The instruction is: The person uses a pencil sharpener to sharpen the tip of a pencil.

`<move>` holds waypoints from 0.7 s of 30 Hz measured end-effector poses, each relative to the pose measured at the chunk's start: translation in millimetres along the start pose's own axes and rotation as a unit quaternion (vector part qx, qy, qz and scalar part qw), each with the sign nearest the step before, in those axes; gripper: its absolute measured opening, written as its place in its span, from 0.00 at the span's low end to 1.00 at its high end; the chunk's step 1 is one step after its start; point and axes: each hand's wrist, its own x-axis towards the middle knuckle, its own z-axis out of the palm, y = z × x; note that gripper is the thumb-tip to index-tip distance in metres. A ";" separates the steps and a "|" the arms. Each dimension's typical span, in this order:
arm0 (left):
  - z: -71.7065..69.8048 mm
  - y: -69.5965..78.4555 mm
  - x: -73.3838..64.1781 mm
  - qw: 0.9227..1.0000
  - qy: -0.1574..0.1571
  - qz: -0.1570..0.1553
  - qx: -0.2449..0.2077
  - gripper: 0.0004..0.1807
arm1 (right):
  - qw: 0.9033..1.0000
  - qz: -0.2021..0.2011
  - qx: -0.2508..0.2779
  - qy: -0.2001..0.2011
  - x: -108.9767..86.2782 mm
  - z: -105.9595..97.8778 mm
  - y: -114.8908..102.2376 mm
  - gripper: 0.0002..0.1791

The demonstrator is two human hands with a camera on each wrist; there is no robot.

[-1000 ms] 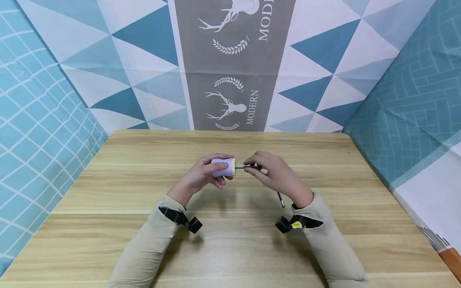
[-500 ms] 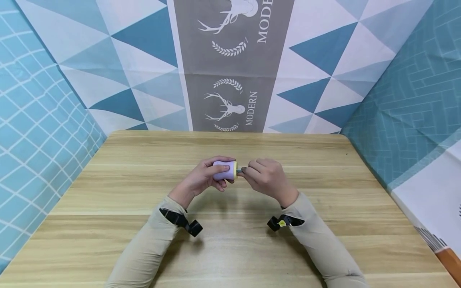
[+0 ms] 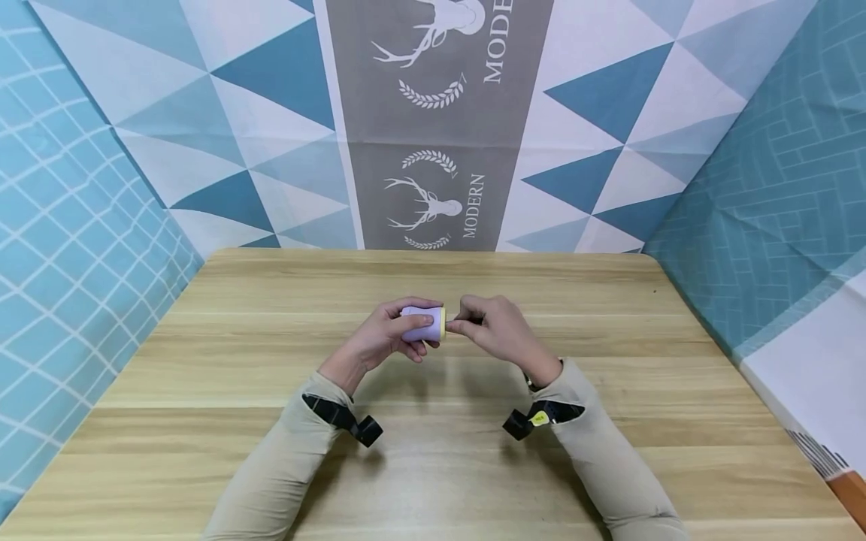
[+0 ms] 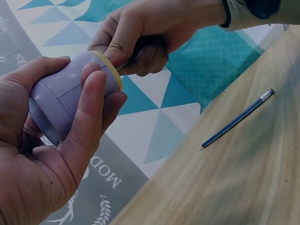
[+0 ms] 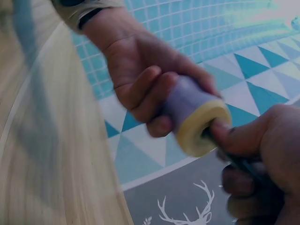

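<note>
A lilac pencil sharpener [image 3: 421, 323] with a yellow end is gripped by my left hand [image 3: 374, 340], its fingers and thumb wrapped around the body. Its yellow end [image 5: 205, 126] faces my right hand [image 3: 499, 327], which pinches a dark, slim pencil [image 5: 240, 163]. That pencil's tip is inside the hole, hidden from sight. Most of its shaft is covered by my right fingers, and the right wrist view is blurred. On the table in the left wrist view lies a second pencil [image 4: 239, 118], dark blue with a silvery end.
The wooden table [image 3: 433, 481] spreads beneath both hands. A patterned cloth backdrop [image 3: 433, 135] rises behind its far edge, with blue cloth walls to the left and right. Each forearm carries a black wrist camera [image 3: 518, 424].
My right hand has come closer to the sharpener and turned its grip on the pencil. Less of the pencil shows between the hands. My left hand has kept holding the sharpener almost in place.
</note>
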 end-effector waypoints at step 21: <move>-4.7 3.0 -4.0 0.999 -0.019 0.011 0.026 0.21 | 0.993 0.063 0.031 -0.099 -1.5 -19.2 -7.8 0.10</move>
